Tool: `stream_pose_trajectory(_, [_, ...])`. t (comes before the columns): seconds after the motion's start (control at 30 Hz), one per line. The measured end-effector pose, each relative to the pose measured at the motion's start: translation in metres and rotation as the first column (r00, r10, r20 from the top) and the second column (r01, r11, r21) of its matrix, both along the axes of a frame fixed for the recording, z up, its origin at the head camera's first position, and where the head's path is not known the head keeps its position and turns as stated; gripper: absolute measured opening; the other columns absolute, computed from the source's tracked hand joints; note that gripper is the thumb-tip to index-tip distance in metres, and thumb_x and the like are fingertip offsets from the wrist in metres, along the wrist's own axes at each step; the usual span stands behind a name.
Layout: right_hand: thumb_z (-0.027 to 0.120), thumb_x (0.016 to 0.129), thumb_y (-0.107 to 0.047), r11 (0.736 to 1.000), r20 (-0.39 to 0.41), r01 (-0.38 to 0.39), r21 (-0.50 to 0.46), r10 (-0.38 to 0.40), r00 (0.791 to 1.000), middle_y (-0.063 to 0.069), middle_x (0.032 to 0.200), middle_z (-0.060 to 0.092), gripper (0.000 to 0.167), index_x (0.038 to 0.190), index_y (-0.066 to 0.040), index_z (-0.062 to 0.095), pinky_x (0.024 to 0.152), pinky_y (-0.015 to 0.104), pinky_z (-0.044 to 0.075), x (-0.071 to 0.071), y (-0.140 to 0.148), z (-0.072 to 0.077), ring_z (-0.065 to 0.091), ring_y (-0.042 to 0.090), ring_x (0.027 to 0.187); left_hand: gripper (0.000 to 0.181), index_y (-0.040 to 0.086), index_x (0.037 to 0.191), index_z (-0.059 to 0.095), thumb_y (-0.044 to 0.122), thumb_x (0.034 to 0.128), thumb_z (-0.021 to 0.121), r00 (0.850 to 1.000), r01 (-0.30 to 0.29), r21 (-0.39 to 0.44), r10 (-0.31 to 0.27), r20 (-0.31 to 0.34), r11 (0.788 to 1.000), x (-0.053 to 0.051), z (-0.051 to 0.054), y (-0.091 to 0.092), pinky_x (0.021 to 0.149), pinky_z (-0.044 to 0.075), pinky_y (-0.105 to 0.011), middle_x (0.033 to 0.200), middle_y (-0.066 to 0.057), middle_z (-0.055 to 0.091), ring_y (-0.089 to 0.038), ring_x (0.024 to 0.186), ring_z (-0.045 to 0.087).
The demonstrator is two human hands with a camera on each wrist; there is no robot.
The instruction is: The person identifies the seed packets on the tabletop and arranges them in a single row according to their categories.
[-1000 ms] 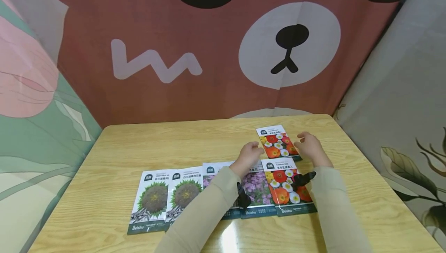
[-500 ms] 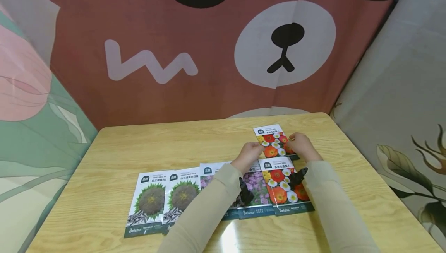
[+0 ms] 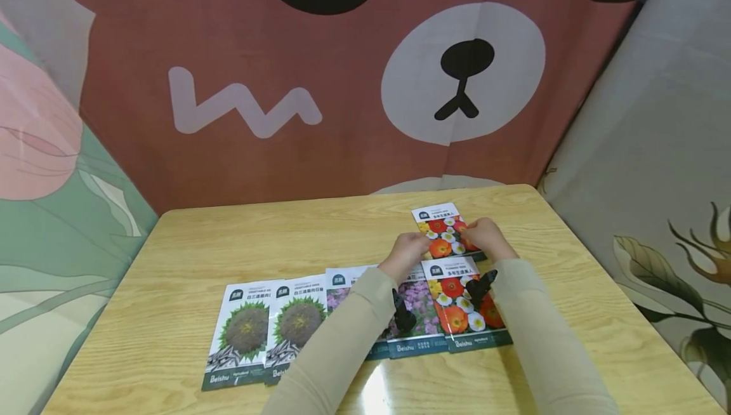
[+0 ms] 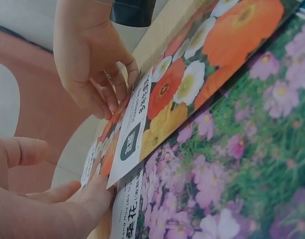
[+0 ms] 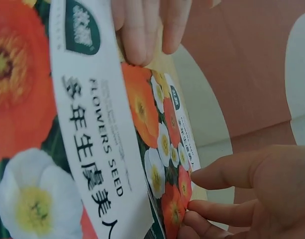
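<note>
In the head view a poppy seed packet (image 3: 442, 231) lies flat at the back right of the table. My left hand (image 3: 407, 256) is at its left edge, with extended fingers touching it. At its right edge my right hand (image 3: 490, 238) pinches the packet between thumb and bent fingers. Just nearer lies a second poppy packet (image 3: 454, 321), overlapping a purple-flower packet (image 3: 419, 304). Another purple-flower packet (image 3: 338, 297) is partly hidden by my left sleeve. Two sunflower packets complete the row: the outer one (image 3: 242, 329) and its neighbour (image 3: 298, 313).
The wooden table (image 3: 165, 288) bears the packets, and its back edge meets a red-brown curtain (image 3: 342, 167) with a cartoon face. A grey plant-print curtain (image 3: 645, 180) hangs on the right, a green and pink one (image 3: 114, 212) on the left. Dark straps (image 3: 402, 313) circle the wrists.
My right hand has moved left from beside the far poppy packet onto its right edge. The left hand stays at the left edge. The row of packets lies as before; the view has shifted slightly.
</note>
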State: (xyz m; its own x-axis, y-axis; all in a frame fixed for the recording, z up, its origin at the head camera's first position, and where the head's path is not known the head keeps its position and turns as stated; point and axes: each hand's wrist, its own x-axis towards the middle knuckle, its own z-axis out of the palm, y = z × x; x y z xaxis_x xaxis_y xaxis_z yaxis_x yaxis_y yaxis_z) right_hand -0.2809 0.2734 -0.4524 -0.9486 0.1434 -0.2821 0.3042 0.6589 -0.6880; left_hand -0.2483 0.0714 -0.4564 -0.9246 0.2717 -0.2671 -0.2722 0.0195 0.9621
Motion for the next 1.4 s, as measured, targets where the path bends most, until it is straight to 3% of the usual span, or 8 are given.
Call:
stream_pose_trajectory(0.27, [0.055, 0.099, -0.015, 0.994, 0.024, 0.032, -0.100, -0.030, 0.999, 0.029, 0.132, 0.049, 0.047, 0.134, 0.014, 0.045, 0.101, 0.052, 0.045, -0.003, 0.002, -0.002, 0.049, 0.038, 0.115, 0.054, -0.007, 0.146, 0.046, 0.018, 0.0999, 0.054, 1.000, 0.027, -0.007, -0.027, -0.008, 1.000, 0.000, -0.001, 0.000, 0.110, 0.042, -0.047, 0.145, -0.020, 0.052, -0.034, 0.130, 0.052])
stream_pose_trajectory(0.5, [0.050, 0.095, -0.003, 0.987, -0.109, 0.037, -0.153, -0.055, 0.993, 0.034, 0.139, 0.047, 0.051, 0.142, 0.016, 0.040, 0.102, 0.051, 0.046, -0.002, 0.003, -0.001, 0.050, 0.041, 0.120, 0.054, -0.001, 0.147, 0.049, 0.017, 0.0968, 0.058, 0.995, -0.024, -0.031, 0.021, -0.096, 0.999, -0.004, -0.003, 0.004, 0.108, 0.045, -0.045, 0.149, -0.014, 0.051, -0.029, 0.134, 0.050])
stream_pose_trajectory(0.7, [0.049, 0.094, 0.001, 0.979, -0.242, 0.050, -0.198, -0.098, 0.965, 0.033, 0.137, 0.050, 0.051, 0.143, 0.013, 0.042, 0.098, 0.045, 0.048, 0.001, -0.001, 0.002, 0.051, 0.042, 0.123, 0.056, 0.004, 0.150, 0.046, 0.013, 0.0961, 0.058, 0.985, -0.051, -0.011, 0.048, -0.163, 0.999, -0.003, -0.001, 0.002, 0.107, 0.044, -0.047, 0.149, -0.012, 0.050, -0.030, 0.135, 0.048])
stream_pose_trajectory(0.8, [0.050, 0.095, 0.000, 0.977, -0.284, 0.062, -0.204, -0.120, 0.951, 0.031, 0.136, 0.051, 0.048, 0.142, 0.010, 0.045, 0.098, 0.045, 0.048, 0.005, -0.002, 0.005, 0.052, 0.042, 0.123, 0.057, 0.006, 0.150, 0.046, 0.011, 0.0947, 0.059, 0.978, -0.079, -0.010, 0.076, -0.195, 0.997, -0.002, -0.001, 0.002, 0.103, 0.047, -0.042, 0.146, -0.010, 0.052, -0.026, 0.130, 0.050])
stream_pose_trajectory(0.9, [0.051, 0.098, -0.002, 0.977, -0.308, 0.067, -0.201, -0.128, 0.943, 0.030, 0.135, 0.052, 0.045, 0.142, 0.007, 0.048, 0.099, 0.047, 0.048, 0.010, -0.002, 0.009, 0.054, 0.041, 0.121, 0.058, 0.004, 0.149, 0.046, 0.008, 0.0919, 0.060, 0.968, -0.123, -0.006, 0.119, -0.219, 0.992, -0.001, -0.001, 0.004, 0.091, 0.048, -0.031, 0.141, -0.009, 0.056, -0.019, 0.112, 0.057])
stream_pose_trajectory(1.03, [0.055, 0.098, -0.001, 0.985, -0.344, 0.057, -0.163, -0.111, 0.932, 0.029, 0.132, 0.055, 0.042, 0.139, 0.005, 0.052, 0.098, 0.048, 0.050, 0.016, 0.002, 0.016, 0.057, 0.042, 0.117, 0.056, 0.000, 0.147, 0.047, 0.003, 0.0914, 0.057, 0.959, -0.173, 0.020, 0.173, -0.226, 0.985, 0.002, 0.002, 0.008, 0.077, 0.044, -0.024, 0.133, -0.010, 0.059, -0.014, 0.091, 0.053])
stream_pose_trajectory(1.2, [0.057, 0.098, 0.000, 0.998, -0.359, 0.036, -0.060, -0.056, 0.932, 0.031, 0.128, 0.057, 0.040, 0.138, 0.005, 0.054, 0.094, 0.052, 0.051, 0.025, 0.010, 0.026, 0.059, 0.045, 0.113, 0.052, 0.000, 0.144, 0.053, 0.004, 0.0928, 0.056, 0.957, -0.184, 0.003, 0.179, -0.227, 0.983, 0.009, 0.006, 0.015, 0.088, 0.050, -0.027, 0.131, -0.012, 0.061, -0.018, 0.109, 0.057])
stream_pose_trajectory(1.4, [0.056, 0.099, -0.001, 0.999, -0.289, -0.033, 0.021, 0.038, 0.957, 0.035, 0.129, 0.054, 0.046, 0.143, 0.008, 0.047, 0.089, 0.050, 0.053, 0.036, 0.023, 0.037, 0.056, 0.047, 0.113, 0.048, 0.004, 0.140, 0.054, 0.001, 0.0929, 0.060, 0.973, -0.165, 0.112, 0.180, -0.147, 0.980, 0.021, 0.004, 0.024, 0.087, 0.056, -0.037, 0.127, -0.010, 0.057, -0.019, 0.094, 0.061])
